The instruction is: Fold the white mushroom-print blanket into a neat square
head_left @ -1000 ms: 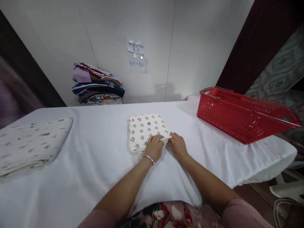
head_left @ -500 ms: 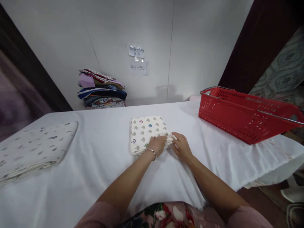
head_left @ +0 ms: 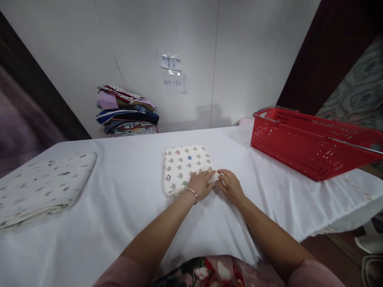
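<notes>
A cream folded cloth [head_left: 188, 161] printed with grey mushrooms and a few coloured ones lies in front of me on the white-covered table. My left hand [head_left: 202, 184], a bracelet at its wrist, rests on the near right part of the cloth with its fingers stretched out flat. At the cloth's near right corner, the fingertips of my right hand [head_left: 231, 186] pinch the layered edges. Both hands are close together, the fingertips almost meeting. Part of the near edge is hidden under my left hand.
A larger folded patterned cloth [head_left: 44, 187] lies on the left of the table [head_left: 125, 171]. At the right stands a red plastic basket [head_left: 299, 145] with metal handles. Behind the table rises a stack of folded fabrics [head_left: 127, 111] by the wall, which bears two paper signs [head_left: 172, 83].
My left hand has slid slightly right along the cloth, its fingers flatter. My right hand stays at the corner, shifted only slightly. The cloth lies in almost the same place.
</notes>
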Available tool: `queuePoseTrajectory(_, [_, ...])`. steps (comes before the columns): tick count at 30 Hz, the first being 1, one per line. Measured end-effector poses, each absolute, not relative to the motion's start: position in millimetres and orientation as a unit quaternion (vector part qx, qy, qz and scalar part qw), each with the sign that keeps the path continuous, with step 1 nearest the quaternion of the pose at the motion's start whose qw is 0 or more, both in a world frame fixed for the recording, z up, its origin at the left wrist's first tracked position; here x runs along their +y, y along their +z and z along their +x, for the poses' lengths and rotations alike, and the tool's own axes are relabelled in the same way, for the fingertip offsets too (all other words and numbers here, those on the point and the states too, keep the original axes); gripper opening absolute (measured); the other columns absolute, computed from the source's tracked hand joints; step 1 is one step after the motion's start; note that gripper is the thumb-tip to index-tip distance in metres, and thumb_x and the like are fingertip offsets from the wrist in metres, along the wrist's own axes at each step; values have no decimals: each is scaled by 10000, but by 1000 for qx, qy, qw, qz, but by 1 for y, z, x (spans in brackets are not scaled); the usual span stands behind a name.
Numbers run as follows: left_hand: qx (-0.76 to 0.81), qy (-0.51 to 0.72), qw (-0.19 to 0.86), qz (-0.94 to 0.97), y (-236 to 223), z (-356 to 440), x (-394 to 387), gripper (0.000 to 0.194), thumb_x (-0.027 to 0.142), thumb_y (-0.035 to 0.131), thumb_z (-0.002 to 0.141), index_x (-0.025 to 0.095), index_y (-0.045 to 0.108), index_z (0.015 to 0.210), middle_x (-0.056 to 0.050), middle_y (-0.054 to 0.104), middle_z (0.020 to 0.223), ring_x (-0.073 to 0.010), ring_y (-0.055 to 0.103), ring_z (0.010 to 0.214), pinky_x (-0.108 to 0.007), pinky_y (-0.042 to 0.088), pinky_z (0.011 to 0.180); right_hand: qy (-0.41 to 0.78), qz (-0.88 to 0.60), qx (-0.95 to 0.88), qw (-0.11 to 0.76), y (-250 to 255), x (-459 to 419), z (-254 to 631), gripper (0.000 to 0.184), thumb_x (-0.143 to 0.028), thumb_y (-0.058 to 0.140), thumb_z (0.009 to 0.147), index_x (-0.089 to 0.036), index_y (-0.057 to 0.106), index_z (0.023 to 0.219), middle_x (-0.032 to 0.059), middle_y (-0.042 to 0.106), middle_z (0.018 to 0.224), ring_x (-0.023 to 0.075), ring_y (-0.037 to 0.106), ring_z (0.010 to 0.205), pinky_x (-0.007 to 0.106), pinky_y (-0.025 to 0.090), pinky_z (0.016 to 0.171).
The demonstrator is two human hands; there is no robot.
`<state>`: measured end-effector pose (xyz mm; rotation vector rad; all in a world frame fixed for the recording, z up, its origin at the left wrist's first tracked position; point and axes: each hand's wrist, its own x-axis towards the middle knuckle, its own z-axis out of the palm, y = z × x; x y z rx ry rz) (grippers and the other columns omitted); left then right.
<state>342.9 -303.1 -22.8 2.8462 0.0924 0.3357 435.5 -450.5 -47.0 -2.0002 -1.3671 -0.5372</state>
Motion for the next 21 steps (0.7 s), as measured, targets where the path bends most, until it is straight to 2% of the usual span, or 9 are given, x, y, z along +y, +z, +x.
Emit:
queuePoseTrajectory(6, [-4, 163, 91, 982, -23, 342, -308, 434, 225, 456, 841, 268, 406, 1270, -61, 464, 1323, -221, 422, 1196, -433, 302, 985, -201, -758, -527, 327, -47, -450, 435, 142, -131, 456, 801, -202, 562, 864, 86, 561, 1131, 193, 510, 1040, 364, 436, 873])
queuePoseTrajectory(10, [-17, 173, 77, 982, -27, 347, -308, 354, 162, 427, 850, 253, 461, 1191, -38, 578, 1181, -197, 515, 1070, -415, 286, 981, -207, -754, -531, 327, -44, -451, 433, 146, -134, 444, 808, -199, 568, 853, 94, 570, 1103, 193, 517, 1030, 354, 450, 867])
queuePoseTrajectory(16, [-2, 173, 74, 982, -31, 352, -307, 269, 148, 402, 867, 232, 501, 1103, -30, 628, 1057, -191, 556, 964, -367, 343, 874, -176, -790, -487, 328, -48, -450, 431, 107, -158, 454, 801, -215, 538, 833, 70, 577, 1076, 187, 524, 1014, 331, 470, 834])
queuePoseTrajectory(18, [-10, 167, 71, 983, -32, 352, -308, 248, 138, 410, 859, 219, 511, 1071, -31, 638, 997, -191, 552, 945, -350, 351, 850, -155, -812, -461, 321, -51, -449, 431, 117, -179, 458, 798, -213, 524, 889, 74, 560, 1117, 191, 529, 1016, 323, 489, 781])
queuePoseTrajectory(21, [-9, 174, 67, 982, -33, 351, -310, 214, 149, 428, 853, 213, 513, 1038, -30, 635, 944, -192, 546, 917, -345, 351, 847, -140, -841, -431, 297, -54, -447, 430, 278, -188, 468, 777, -205, 482, 1055, 90, 541, 1155, 219, 531, 1013, 341, 499, 733])
